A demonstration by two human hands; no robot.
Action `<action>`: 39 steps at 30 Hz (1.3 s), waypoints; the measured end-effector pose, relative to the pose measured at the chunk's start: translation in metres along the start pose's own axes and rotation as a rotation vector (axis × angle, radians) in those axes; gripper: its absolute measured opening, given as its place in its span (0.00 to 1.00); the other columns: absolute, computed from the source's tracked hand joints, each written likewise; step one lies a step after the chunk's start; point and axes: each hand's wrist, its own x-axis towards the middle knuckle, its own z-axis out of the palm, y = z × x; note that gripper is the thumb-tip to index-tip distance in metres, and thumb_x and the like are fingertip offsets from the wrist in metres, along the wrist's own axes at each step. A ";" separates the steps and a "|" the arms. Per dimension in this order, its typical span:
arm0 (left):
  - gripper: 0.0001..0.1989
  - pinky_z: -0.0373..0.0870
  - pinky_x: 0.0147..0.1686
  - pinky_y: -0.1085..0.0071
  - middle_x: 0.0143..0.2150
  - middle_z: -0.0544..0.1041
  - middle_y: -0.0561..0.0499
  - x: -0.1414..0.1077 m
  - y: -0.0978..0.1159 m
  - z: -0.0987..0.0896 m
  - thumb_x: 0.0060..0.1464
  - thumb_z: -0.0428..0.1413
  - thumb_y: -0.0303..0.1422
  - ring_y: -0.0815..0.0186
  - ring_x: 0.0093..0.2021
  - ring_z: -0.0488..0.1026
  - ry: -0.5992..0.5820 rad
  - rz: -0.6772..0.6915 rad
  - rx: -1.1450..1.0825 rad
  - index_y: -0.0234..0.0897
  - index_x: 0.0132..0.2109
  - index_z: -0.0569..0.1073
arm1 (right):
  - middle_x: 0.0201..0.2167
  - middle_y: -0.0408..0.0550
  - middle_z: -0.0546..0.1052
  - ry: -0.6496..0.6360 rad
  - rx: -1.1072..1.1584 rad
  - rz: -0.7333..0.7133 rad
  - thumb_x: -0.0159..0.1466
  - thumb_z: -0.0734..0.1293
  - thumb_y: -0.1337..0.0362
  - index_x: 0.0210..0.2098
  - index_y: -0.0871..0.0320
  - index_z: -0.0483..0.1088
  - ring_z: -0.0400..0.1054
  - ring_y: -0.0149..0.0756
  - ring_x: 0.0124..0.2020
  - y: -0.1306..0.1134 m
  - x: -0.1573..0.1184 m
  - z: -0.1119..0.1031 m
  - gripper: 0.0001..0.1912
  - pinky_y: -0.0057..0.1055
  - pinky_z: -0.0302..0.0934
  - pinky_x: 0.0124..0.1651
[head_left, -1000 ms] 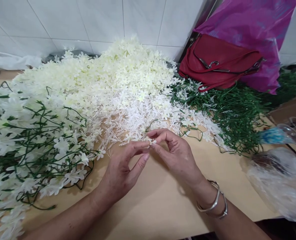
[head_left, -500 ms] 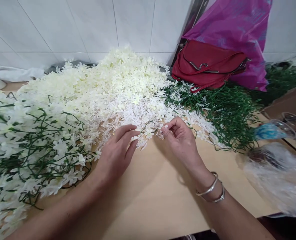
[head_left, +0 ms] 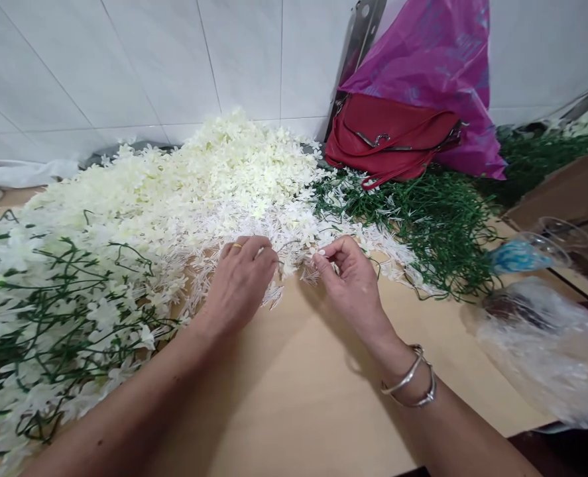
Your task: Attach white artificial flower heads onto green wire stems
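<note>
My left hand is palm down at the near edge of the white flower pieces, its fingers curled together; whatever they hold is hidden beneath them. To its right, my right hand pinches a small white flower piece between thumb and forefinger. A thin stem runs between the two hands. Behind them lies a large heap of cream-white artificial petals, with spiky white pieces in front of it.
Flowered green stems pile up at the left. Bare green stems lie at the right, below a red handbag and a purple bag. Clear plastic and a blue-patterned cup are at the far right.
My left hand has turned palm down and its fingers have closed over the stem's left end. My right hand keeps its pinch. The view has shifted slightly to the right.
</note>
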 end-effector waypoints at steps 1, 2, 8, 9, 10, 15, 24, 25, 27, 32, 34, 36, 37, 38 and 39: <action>0.08 0.72 0.51 0.56 0.49 0.82 0.42 0.001 0.001 -0.006 0.69 0.55 0.28 0.53 0.50 0.78 0.057 -0.038 -0.070 0.35 0.43 0.79 | 0.30 0.40 0.68 0.008 0.018 0.005 0.66 0.69 0.66 0.34 0.53 0.65 0.62 0.35 0.33 0.000 0.000 0.000 0.08 0.34 0.56 0.38; 0.07 0.72 0.50 0.59 0.48 0.83 0.43 0.001 0.002 -0.012 0.69 0.56 0.28 0.56 0.48 0.79 0.117 -0.095 -0.150 0.35 0.43 0.79 | 0.31 0.40 0.68 0.012 0.042 0.020 0.66 0.69 0.65 0.35 0.53 0.66 0.63 0.35 0.34 0.000 0.000 0.000 0.07 0.34 0.56 0.38; 0.07 0.72 0.43 0.69 0.44 0.84 0.48 -0.014 0.013 -0.035 0.62 0.64 0.38 0.63 0.43 0.79 0.152 -0.618 -0.750 0.38 0.39 0.80 | 0.31 0.41 0.73 -0.051 0.165 0.118 0.65 0.72 0.64 0.38 0.54 0.71 0.66 0.34 0.33 -0.002 -0.002 0.003 0.05 0.33 0.58 0.37; 0.09 0.72 0.41 0.70 0.42 0.84 0.49 -0.018 0.013 -0.035 0.61 0.65 0.39 0.64 0.42 0.78 0.119 -0.693 -0.878 0.38 0.38 0.81 | 0.31 0.41 0.73 -0.061 0.175 0.124 0.64 0.72 0.64 0.37 0.54 0.71 0.66 0.34 0.33 -0.002 -0.002 0.004 0.05 0.32 0.59 0.37; 0.10 0.71 0.39 0.72 0.40 0.83 0.49 -0.023 0.013 -0.033 0.59 0.67 0.40 0.65 0.40 0.77 0.096 -0.759 -0.993 0.38 0.38 0.81 | 0.31 0.42 0.73 -0.066 0.185 0.132 0.64 0.72 0.64 0.37 0.54 0.72 0.66 0.34 0.33 -0.002 -0.002 0.004 0.05 0.32 0.59 0.37; 0.08 0.70 0.36 0.76 0.35 0.82 0.52 -0.041 0.017 -0.030 0.53 0.72 0.37 0.69 0.36 0.74 0.106 -0.859 -1.221 0.39 0.35 0.83 | 0.29 0.40 0.74 -0.063 0.282 0.193 0.61 0.76 0.63 0.36 0.53 0.73 0.67 0.32 0.30 -0.003 0.000 0.006 0.08 0.30 0.61 0.35; 0.13 0.75 0.37 0.75 0.32 0.82 0.53 -0.056 0.029 -0.016 0.51 0.72 0.34 0.68 0.33 0.79 0.096 -0.847 -1.318 0.38 0.42 0.79 | 0.34 0.41 0.80 -0.276 0.619 0.434 0.55 0.83 0.56 0.34 0.52 0.79 0.70 0.32 0.33 -0.010 -0.002 0.002 0.14 0.29 0.65 0.40; 0.15 0.76 0.37 0.74 0.33 0.83 0.53 -0.056 0.030 -0.014 0.51 0.71 0.33 0.67 0.34 0.80 0.094 -0.833 -1.330 0.38 0.45 0.80 | 0.37 0.42 0.81 -0.294 0.613 0.431 0.55 0.83 0.55 0.34 0.52 0.79 0.70 0.32 0.33 -0.011 -0.002 0.002 0.14 0.29 0.65 0.39; 0.14 0.77 0.36 0.73 0.33 0.84 0.52 -0.056 0.031 -0.014 0.53 0.70 0.34 0.67 0.33 0.80 0.067 -0.791 -1.293 0.38 0.47 0.81 | 0.42 0.43 0.81 -0.329 0.576 0.408 0.56 0.82 0.55 0.34 0.52 0.79 0.70 0.32 0.35 -0.013 -0.003 0.002 0.13 0.30 0.66 0.40; 0.07 0.77 0.38 0.71 0.34 0.85 0.50 -0.058 0.033 -0.018 0.62 0.64 0.37 0.65 0.35 0.81 0.036 -0.684 -1.108 0.38 0.40 0.83 | 0.31 0.42 0.79 -0.552 0.531 0.394 0.59 0.81 0.55 0.33 0.54 0.78 0.71 0.33 0.33 -0.017 -0.011 0.008 0.12 0.33 0.67 0.42; 0.08 0.77 0.42 0.69 0.38 0.86 0.49 -0.059 0.032 -0.019 0.64 0.63 0.37 0.64 0.39 0.81 0.065 -0.658 -1.052 0.39 0.43 0.84 | 0.30 0.42 0.80 -0.668 0.531 0.416 0.59 0.80 0.56 0.33 0.55 0.78 0.72 0.33 0.33 -0.019 -0.015 0.010 0.12 0.34 0.68 0.43; 0.10 0.77 0.42 0.69 0.39 0.85 0.49 -0.059 0.030 -0.019 0.65 0.62 0.37 0.64 0.38 0.81 0.094 -0.658 -1.029 0.39 0.48 0.83 | 0.31 0.43 0.80 -0.719 0.519 0.418 0.60 0.80 0.55 0.33 0.55 0.78 0.73 0.34 0.34 -0.020 -0.016 0.010 0.12 0.35 0.68 0.44; 0.11 0.77 0.40 0.70 0.38 0.85 0.49 -0.059 0.029 -0.019 0.66 0.61 0.37 0.65 0.37 0.81 0.096 -0.656 -1.032 0.39 0.51 0.82 | 0.31 0.43 0.80 -0.708 0.512 0.410 0.61 0.80 0.55 0.33 0.55 0.78 0.73 0.34 0.35 -0.020 -0.016 0.010 0.12 0.35 0.68 0.44; 0.12 0.77 0.39 0.70 0.37 0.84 0.50 -0.059 0.029 -0.020 0.66 0.60 0.37 0.66 0.35 0.81 0.088 -0.649 -1.035 0.39 0.53 0.81 | 0.32 0.43 0.81 -0.677 0.505 0.401 0.61 0.80 0.54 0.34 0.55 0.79 0.73 0.34 0.35 -0.020 -0.015 0.008 0.12 0.35 0.68 0.45; 0.14 0.76 0.38 0.71 0.36 0.84 0.51 -0.059 0.028 -0.021 0.67 0.60 0.38 0.66 0.34 0.80 0.069 -0.641 -1.029 0.39 0.55 0.80 | 0.32 0.43 0.81 -0.634 0.497 0.392 0.60 0.80 0.54 0.34 0.55 0.79 0.73 0.34 0.36 -0.020 -0.013 0.007 0.12 0.35 0.67 0.45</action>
